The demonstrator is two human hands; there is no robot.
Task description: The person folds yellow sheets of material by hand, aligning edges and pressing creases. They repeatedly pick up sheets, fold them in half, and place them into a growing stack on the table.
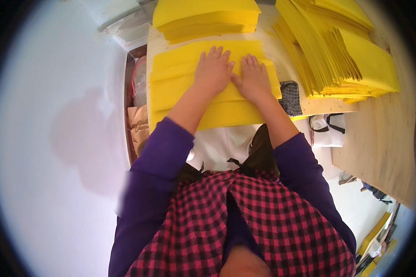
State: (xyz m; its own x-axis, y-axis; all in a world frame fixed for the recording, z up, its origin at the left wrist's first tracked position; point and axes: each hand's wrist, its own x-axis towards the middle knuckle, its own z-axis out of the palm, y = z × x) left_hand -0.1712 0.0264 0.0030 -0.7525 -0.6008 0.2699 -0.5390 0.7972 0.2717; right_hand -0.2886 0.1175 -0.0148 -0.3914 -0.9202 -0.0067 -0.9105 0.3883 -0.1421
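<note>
A yellow sheet of fabric-like material (180, 94) lies before me on the table, with crosswise folds or layered edges. Its near edge hangs at the table's front. My left hand (213, 70) rests flat on its upper middle, fingers stretched out and pointing away from me. Just to the right, my right hand (253, 79) also presses flat on the yellow material, fingers spread. The two thumbs come close together. Neither hand grips anything.
Beyond the sheet stands a stack of yellow folded pieces (205, 18). A larger leaning pile of yellow pieces (319, 51) is at the right. A dark grey textured cloth (290, 98) lies by the table edge (328, 107). Below hangs a white bag (327, 134). A white wall (55, 115) rises at left.
</note>
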